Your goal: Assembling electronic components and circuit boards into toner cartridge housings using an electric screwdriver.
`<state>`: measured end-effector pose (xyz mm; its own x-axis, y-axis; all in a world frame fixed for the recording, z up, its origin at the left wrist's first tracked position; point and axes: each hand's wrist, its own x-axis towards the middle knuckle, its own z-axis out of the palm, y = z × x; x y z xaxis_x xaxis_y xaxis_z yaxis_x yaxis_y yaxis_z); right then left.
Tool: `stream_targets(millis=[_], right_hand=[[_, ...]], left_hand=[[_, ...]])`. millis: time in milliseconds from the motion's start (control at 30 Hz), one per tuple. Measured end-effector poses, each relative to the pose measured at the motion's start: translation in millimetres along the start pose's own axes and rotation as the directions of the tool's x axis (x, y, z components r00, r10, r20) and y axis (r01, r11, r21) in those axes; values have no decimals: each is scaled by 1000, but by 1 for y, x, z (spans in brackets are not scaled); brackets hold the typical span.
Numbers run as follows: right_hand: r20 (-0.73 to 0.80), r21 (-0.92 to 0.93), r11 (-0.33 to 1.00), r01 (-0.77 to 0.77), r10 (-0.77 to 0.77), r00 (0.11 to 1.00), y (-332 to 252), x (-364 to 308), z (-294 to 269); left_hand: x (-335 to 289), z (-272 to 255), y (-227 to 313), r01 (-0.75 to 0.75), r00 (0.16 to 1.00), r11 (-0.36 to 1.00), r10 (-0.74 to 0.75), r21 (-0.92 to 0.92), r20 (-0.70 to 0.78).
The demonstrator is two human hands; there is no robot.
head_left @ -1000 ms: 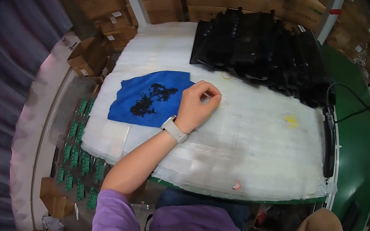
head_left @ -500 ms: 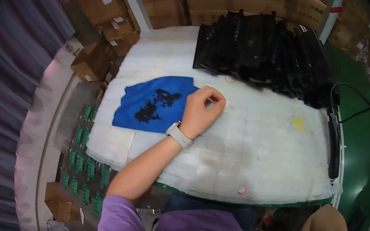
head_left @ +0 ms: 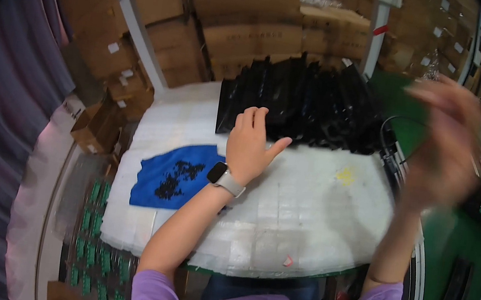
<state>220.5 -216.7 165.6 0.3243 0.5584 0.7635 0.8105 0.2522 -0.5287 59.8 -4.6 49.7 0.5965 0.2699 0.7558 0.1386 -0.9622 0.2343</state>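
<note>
Basically, clock read from mid of white padded table [head_left: 287,208]. L hand [head_left: 249,151] at approx. 12, back up, fingers toward 12, slightly bent & close together, thumb spread out toward 2; nothing visible in its grip, palm side hidden. Fingertips overlap near edge of black plastic pile [head_left: 319,106] in view; can't tell if touching. Pile lies along far edge of table, 12 to 1. Watch [head_left: 227,181] w/ pale strap on L wrist.

R hand [head_left: 445,143] raised at 2, badly blurred; can't tell how far fingers are open or if they've hold of anything.

Blue cloth [head_left: 194,185] at 9, on table, w/ small black bits [head_left: 169,186] in loose clumps across its middle; L forearm [head_left: 181,230] passes in front of its lower R part. Yellow mark [head_left: 344,176] at 2, red scrap [head_left: 288,260] at 5, near the near edge. Green parts [head_left: 80,247] in rows at 8, past table edge. Dark curved strip [head_left: 450,299] at 4, on green surface [head_left: 433,254]. Cardboard boxes [head_left: 253,6] stacked at 12, behind pile; curtain [head_left: 1,118] far out at 9.
</note>
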Motion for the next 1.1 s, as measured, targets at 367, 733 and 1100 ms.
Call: stream_targets(millis=[367, 733, 1100], right_hand=[[406, -746, 525, 410, -131, 905, 117, 29, 122], [580, -518, 707, 482, -124, 805, 127, 49, 121], [642, -666, 613, 425, 181, 745, 105, 45, 142]], left_hand=[[29, 13, -14, 80, 983, 988, -100, 128, 157], [21, 15, -78, 627, 711, 538, -691, -564, 132], [-3, -25, -90, 481, 545, -31, -773, -876, 326]])
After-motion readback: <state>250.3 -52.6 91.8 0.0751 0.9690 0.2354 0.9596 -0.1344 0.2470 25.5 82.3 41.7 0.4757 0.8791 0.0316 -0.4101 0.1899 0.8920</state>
